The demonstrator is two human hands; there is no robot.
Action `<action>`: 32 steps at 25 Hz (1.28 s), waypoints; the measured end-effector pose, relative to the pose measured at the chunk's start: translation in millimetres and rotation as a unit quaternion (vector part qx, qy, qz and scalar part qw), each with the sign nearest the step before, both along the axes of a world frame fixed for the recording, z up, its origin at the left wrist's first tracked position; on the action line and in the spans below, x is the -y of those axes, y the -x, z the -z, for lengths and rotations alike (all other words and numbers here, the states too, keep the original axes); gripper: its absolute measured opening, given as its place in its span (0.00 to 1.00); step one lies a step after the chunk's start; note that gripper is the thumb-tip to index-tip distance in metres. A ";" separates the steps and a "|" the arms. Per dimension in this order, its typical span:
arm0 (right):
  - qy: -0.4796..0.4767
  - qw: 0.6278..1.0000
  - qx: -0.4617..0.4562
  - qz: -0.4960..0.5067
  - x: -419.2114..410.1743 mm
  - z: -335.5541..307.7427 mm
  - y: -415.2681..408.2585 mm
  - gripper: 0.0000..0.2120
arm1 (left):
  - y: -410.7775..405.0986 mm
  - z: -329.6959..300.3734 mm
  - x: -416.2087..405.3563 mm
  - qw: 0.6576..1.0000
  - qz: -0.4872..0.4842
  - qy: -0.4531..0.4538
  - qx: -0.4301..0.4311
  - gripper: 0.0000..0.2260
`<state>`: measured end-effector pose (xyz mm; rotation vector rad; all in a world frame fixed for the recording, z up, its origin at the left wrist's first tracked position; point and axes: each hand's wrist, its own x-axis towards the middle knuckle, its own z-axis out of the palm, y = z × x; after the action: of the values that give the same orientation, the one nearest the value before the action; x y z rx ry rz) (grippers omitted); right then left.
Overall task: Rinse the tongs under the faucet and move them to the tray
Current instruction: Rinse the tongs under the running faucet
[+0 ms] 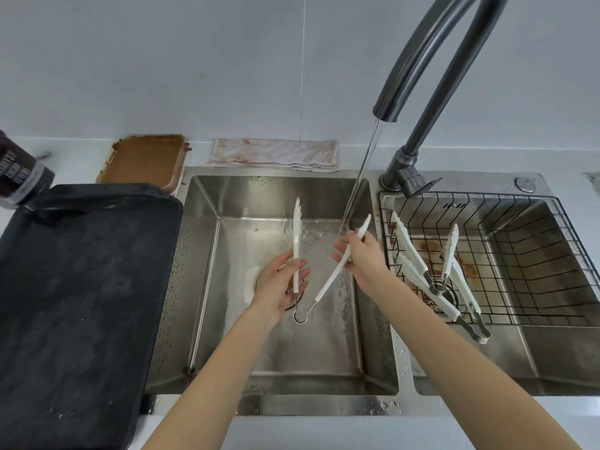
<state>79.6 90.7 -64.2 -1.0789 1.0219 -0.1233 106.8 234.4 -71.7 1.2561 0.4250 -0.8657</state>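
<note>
White tongs [328,282] with a metal loop end are spread wide over the left sink basin [341,352]. My left hand [279,284] grips the left arm of the tongs, whose tip points up and away. My right hand [360,254] pinches the right arm near its tip. Water streams from the grey faucet [409,69] onto my right hand and that arm. A large black tray [74,287] lies on the counter left of the sink.
A wire rack [526,254] in the right basin holds more white tongs [418,271]. Behind the sink lie a stained cloth [276,152] and a brown-smeared container [146,160]. A dark bottle [19,173] stands at far left.
</note>
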 end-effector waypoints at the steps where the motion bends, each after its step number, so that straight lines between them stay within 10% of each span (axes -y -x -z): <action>1: -0.027 1.000 -0.008 0.011 0.9 3.6 3.8 0.09 | -3.0 -2.1 -0.2 1.000 0.008 0.004 -0.005 0.13; 22: -0.173 0.985 -0.025 -0.005 -13.5 25.3 28.9 0.13 | -8.2 -38.9 47.6 0.974 0.200 0.087 0.068 0.11; 32: 0.052 0.996 -0.010 0.070 11.3 -11.7 19.3 0.13 | -29.1 -24.5 51.2 0.992 0.110 -0.005 0.067 0.10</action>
<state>60.3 79.4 -52.6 -1.1051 1.1193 -0.2821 135.9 183.2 -47.2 1.3797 0.1853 -0.9584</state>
